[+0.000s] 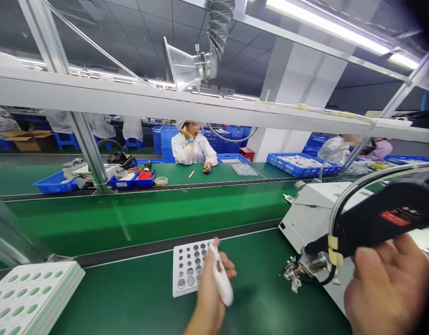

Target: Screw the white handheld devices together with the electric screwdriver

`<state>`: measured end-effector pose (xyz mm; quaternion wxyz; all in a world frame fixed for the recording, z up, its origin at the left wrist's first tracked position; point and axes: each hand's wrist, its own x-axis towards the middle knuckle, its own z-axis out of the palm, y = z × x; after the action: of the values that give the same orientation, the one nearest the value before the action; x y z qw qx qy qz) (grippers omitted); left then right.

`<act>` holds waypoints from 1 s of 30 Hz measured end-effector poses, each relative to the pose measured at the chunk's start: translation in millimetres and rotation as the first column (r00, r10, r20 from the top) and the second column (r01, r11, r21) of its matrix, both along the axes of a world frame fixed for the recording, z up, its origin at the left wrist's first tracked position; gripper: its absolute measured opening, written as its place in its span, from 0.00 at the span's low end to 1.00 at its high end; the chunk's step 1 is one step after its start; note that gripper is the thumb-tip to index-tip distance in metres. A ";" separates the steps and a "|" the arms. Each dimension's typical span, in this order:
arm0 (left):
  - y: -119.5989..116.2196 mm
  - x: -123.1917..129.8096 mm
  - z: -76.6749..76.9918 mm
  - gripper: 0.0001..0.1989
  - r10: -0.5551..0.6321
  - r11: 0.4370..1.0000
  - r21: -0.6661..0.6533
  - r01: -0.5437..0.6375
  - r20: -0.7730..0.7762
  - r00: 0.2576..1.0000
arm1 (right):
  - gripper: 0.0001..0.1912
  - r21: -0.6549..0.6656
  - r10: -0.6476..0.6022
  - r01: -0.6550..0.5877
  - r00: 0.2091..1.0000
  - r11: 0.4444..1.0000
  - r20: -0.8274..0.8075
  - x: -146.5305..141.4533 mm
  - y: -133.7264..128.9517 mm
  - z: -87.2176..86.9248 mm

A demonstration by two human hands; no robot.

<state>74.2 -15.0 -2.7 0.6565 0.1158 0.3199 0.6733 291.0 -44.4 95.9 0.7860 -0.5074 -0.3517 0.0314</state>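
Observation:
My left hand [208, 293] is shut on a small white plastic device [220, 278], held just above the green mat. Right behind it lies a white tray [182, 272] with rows of round holes, some holding button cells. My right hand [387, 286] grips the black handle of a powered hand tool [375, 222] with a red label. The tool's metal tip [294, 271] points left and hangs low over the mat, to the right of the tray. A cable loops from the tool upward.
A stack of white holed trays [33, 295] sits at the near left. A white machine [314, 209] stands behind the tool. Beyond the conveyor belt [148, 214], a person in white [191, 149] sits among blue bins [56, 184]; another person [340, 146] sits at right.

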 end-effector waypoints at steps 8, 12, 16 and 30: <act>-30.3 96.9 -69.8 0.29 -0.383 0.897 -0.231 0.376 0.016 0.924 | 0.18 -0.168 0.247 -0.246 0.969 0.955 -0.014 -12.8 -6.4 65.2; -24.0 80.8 -56.6 0.19 -0.427 0.857 -0.293 0.423 0.055 0.903 | 0.11 -0.066 0.357 -0.356 0.934 0.932 0.006 -30.8 -30.2 67.1; -24.1 75.4 -44.9 0.20 -0.446 0.853 -0.267 0.448 0.072 0.892 | 0.18 0.064 0.364 -0.365 0.931 0.929 0.019 -42.4 -42.5 57.6; -27.3 75.4 -41.7 0.23 -0.448 0.851 -0.247 0.463 0.119 0.886 | 0.16 0.014 0.473 -0.474 0.879 0.880 0.057 -54.7 -39.9 34.9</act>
<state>149.6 -42.3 -44.5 0.8155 0.0791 0.3530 0.4517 236.3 -84.3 130.8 0.7520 -0.3960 -0.4858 0.2044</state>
